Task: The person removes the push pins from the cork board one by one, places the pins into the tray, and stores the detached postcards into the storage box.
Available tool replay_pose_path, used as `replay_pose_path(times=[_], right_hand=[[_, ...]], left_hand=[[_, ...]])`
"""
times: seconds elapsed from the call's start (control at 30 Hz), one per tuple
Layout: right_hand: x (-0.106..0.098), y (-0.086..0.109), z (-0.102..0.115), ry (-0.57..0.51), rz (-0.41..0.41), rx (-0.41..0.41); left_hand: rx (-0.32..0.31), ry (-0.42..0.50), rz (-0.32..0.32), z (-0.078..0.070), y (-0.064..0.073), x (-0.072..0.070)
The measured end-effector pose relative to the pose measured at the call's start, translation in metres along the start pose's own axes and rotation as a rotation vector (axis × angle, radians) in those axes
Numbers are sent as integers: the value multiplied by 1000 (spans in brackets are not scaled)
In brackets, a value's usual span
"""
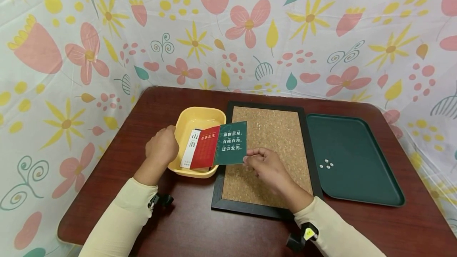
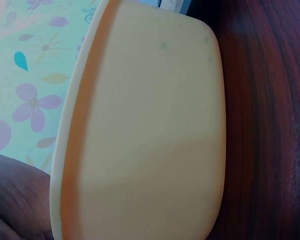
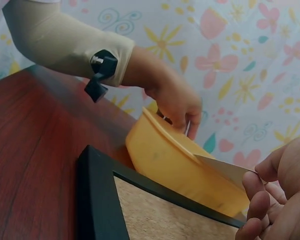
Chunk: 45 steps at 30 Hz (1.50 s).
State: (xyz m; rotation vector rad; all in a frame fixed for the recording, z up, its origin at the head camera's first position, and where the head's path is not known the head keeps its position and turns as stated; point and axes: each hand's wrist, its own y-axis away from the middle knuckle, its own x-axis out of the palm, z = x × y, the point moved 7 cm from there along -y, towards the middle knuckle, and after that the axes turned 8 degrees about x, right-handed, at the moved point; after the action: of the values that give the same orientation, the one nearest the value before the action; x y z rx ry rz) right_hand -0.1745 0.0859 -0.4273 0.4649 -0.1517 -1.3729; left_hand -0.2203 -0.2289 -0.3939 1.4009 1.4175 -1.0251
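Note:
A yellow plastic basin (image 1: 192, 173) stands on the table left of centre. My left hand (image 1: 162, 144) is at its left rim with fingers curled over the edge; the fingertips are hidden in the head view. My right hand (image 1: 268, 167) pinches the lower right corner of a dark green card (image 1: 232, 154) with white Chinese writing between thumb and fingers. Beside the green card, over the basin, is a red card (image 1: 203, 156); whether the two are joined I cannot tell. A white card (image 1: 186, 160) with black characters lies partly beneath the red one.
A black-framed cork board (image 1: 264, 193) lies under my right hand, its frame close to the basin. To the right lies a dark green tray (image 1: 357, 158) holding several small silvery round pieces (image 1: 326, 164). A floral cloth (image 1: 250, 54) hangs behind the table.

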Motion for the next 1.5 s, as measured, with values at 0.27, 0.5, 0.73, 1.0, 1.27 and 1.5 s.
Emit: replay_pose_path(times=[0.27,0.5,0.73,1.0,1.27,1.5], right_hand=[[-9,3,4,-24,-22,-23],[-4,2,2,-44,-3,-17],[2,-1,0,-31,-12,-16],[10,-2,0,-48,10,-15],[22,-3,0,-32,25,-18],[29,-4,-1,-47,22,-9]], left_hand=[[3,-1,-10,0,0,-1],[-2,-2,-11,-1,0,0],[-4,-1,-11,-1,0,0],[4,1,-18,-1,0,-1],[-4,-2,-14,-1,1,-1],[-6,1,-13,0,1,-1]])
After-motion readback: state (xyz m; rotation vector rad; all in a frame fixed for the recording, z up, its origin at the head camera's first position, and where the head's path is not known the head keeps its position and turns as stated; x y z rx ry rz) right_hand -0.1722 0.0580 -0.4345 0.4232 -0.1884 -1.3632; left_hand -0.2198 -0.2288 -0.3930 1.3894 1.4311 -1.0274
